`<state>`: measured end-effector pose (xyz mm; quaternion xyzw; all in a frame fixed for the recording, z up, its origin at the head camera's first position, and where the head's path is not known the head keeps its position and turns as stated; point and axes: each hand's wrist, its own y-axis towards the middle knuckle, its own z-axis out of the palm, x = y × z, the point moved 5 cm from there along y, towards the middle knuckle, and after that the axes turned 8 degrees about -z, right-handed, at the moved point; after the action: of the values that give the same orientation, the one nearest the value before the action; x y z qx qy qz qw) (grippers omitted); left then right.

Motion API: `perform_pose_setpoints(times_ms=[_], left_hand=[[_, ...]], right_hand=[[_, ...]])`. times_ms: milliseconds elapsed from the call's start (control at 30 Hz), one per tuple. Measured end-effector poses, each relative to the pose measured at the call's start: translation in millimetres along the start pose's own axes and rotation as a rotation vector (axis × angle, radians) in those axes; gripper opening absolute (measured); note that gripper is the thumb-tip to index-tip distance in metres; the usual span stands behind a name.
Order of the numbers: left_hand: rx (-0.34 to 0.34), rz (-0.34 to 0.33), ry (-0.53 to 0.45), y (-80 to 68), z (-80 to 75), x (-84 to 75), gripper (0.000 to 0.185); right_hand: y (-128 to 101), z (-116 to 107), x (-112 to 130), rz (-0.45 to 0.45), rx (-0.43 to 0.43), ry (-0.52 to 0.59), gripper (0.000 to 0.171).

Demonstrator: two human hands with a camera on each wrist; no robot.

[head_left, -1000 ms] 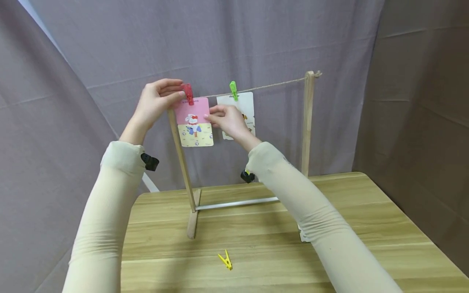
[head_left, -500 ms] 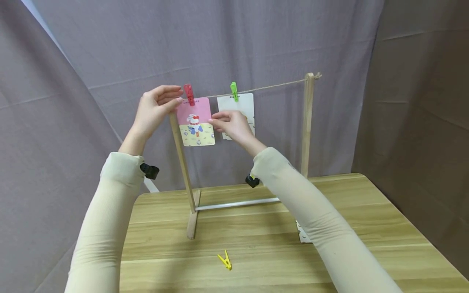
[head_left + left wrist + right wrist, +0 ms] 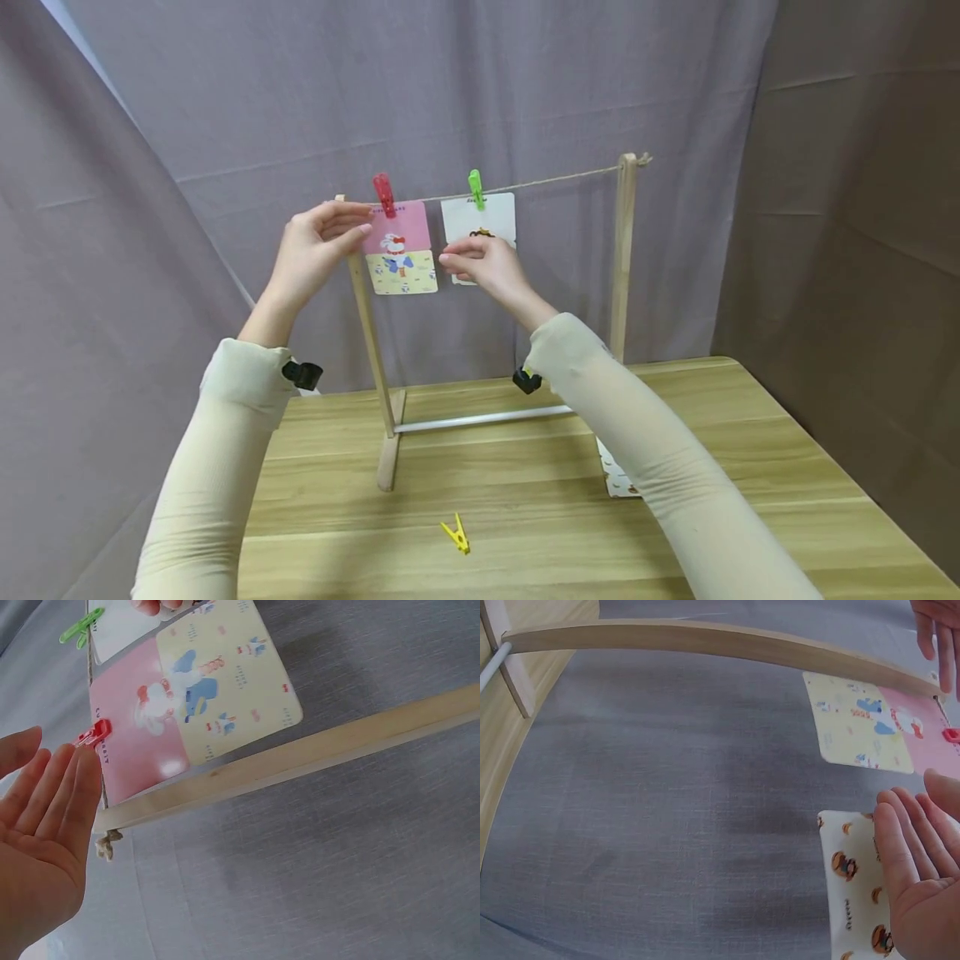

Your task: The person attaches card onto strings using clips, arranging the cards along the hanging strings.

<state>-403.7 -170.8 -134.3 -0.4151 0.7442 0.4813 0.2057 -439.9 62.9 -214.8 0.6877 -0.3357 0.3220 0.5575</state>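
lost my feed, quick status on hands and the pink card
Left hand, right hand open, holding nothing. Pink-and-yellow card hangs from red clothespin. Nothing in the way.

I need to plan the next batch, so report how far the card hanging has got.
Done: pink card under the red peg, white card under the green peg. In hand: nothing; left hand and right hand are open beside them. Left: yellow peg and another card lie on the table.

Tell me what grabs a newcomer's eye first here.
Two cards hang from a string on a wooden rack: a pink and yellow card under a red clip, a white card under a green clip. The open left hand and right hand hover beside them.
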Motion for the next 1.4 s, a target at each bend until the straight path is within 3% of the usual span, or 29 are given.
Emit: perform_pose_setpoints(times_ms=[200,1033,1400], left_hand=[[0.04,-0.031,0.067,-7.5,6.1,8.1,0.033],[0.169,-0.051,0.102,-44.4,44.6,46.2,0.03],[0.224,-0.103,0.113,-59.8,62.4,65.9,0.028]], right_hand=[[-5,-7,-3,-0.012,-0.007,0.016,0.029],[-41,-42,-31,0.032,0.02,-0.03,0.03],[-61,-60,-42,0.072,0.046,-0.058,0.035]])
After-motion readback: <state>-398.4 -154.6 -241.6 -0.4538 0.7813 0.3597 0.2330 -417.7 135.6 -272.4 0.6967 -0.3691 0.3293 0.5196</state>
